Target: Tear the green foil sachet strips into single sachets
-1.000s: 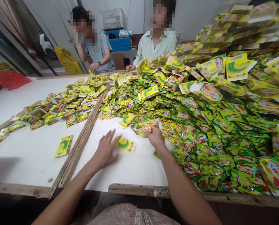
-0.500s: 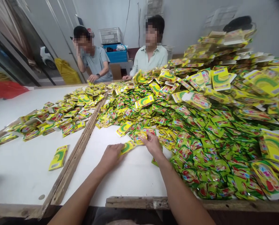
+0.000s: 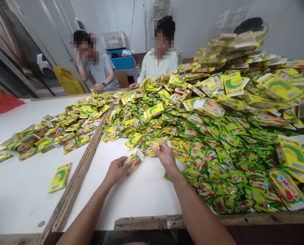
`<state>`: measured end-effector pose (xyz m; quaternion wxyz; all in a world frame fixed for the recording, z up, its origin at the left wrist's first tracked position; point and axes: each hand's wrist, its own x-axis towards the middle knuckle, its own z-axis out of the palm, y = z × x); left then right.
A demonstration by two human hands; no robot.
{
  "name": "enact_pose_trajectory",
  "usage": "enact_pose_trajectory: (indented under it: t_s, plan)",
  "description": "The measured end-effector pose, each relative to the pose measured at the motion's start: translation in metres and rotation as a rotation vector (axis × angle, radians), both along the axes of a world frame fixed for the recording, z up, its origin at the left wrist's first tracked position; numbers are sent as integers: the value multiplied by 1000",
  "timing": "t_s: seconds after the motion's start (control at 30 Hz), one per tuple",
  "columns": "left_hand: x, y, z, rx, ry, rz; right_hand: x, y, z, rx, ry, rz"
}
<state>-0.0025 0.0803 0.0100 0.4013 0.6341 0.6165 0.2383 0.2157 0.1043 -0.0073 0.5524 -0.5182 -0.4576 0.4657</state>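
A broad white table (image 3: 141, 200) spreads in front of me, split lengthwise by a worn wooden divider (image 3: 80, 170). Its right side is buried under a great heap of green sachets (image 3: 223, 146), with yellow-and-green cartons (image 3: 233, 98) stacked and tumbled behind and above them. Across the far edge sit two people: one in a grey-blue shirt (image 3: 100, 69), head leaning on a hand, and one in a pale shirt (image 3: 157, 68). Left of the divider lies a smaller pile of cartons (image 3: 65, 131), with a single carton (image 3: 60, 177) lying apart from it, nearer the worker.

The worker's two bare arms reach in from the near edge. The left hand (image 3: 117, 170) has closed thumb and fingers around the near left end of a small box (image 3: 135, 161); the rest of the box sticks out past the fingertips, tilted, its white end flap (image 3: 140, 154) pointing up and away towards the other hand. Just beyond it another carton (image 3: 133, 141) rests at the foot of the heap. The right hand (image 3: 166, 157) is pinching a yellow packet (image 3: 152, 147), which juts leftward from thumb and fingertips, near the box's flap but apart from it.
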Motion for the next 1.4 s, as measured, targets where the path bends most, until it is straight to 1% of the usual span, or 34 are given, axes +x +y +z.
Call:
enact_pose_trajectory:
  t_s: [0.07, 0.1, 0.17, 0.23, 0.3, 0.4, 0.47, 0.63, 0.7, 0.8, 0.87, 0.93, 1.03, 1.1, 1.23, 1.3, 1.4]
  plan:
    - [1, -2, -5, -94, -280, 20, -2, -2, 4, 39, 52, 29]
    - [2, -4, -7, -131, -385, 29, -2, -3, 6, 52, 23, 44]
    - [5, -8, -9, -171, -513, 53, -2, -6, 9, 57, -130, 82]
    - [6, -12, -10, -179, -564, 70, -1, -10, 13, 47, -311, 124]
    - [7, -15, -12, -185, -585, 66, -1, -12, 15, 48, -428, 162]
    - [9, -17, -13, -212, -611, 47, -2, -13, 15, 67, -502, 193]
    - [9, -18, -12, -232, -638, 33, -4, -13, 13, 106, -524, 193]
    - [9, -16, -7, -302, -728, 17, -7, -11, 9, 260, -577, 129]
    - [8, -15, -6, -337, -753, 31, -9, -12, 10, 287, -582, 126]
    - [10, -14, -7, -368, -797, 87, -15, -16, 12, 306, -563, 159]
    - [12, -15, -8, -353, -816, 130, -19, -18, 12, 273, -507, 195]
    - [15, -16, -8, -303, -810, 166, -21, -20, 12, 191, -430, 197]
    - [17, -17, -8, -233, -785, 179, -22, -19, 10, 79, -417, 107]
    - [17, -18, -9, -223, -783, 171, -21, -19, 10, 52, -469, 76]
    - [14, -18, -11, -229, -794, 162, -24, -21, 11, 23, -485, 160]
    - [13, -17, -11, -231, -798, 147, -26, -22, 12, -5, -479, 128]
    - [11, -16, -10, -232, -795, 142, -29, -23, 11, -19, -456, 40]
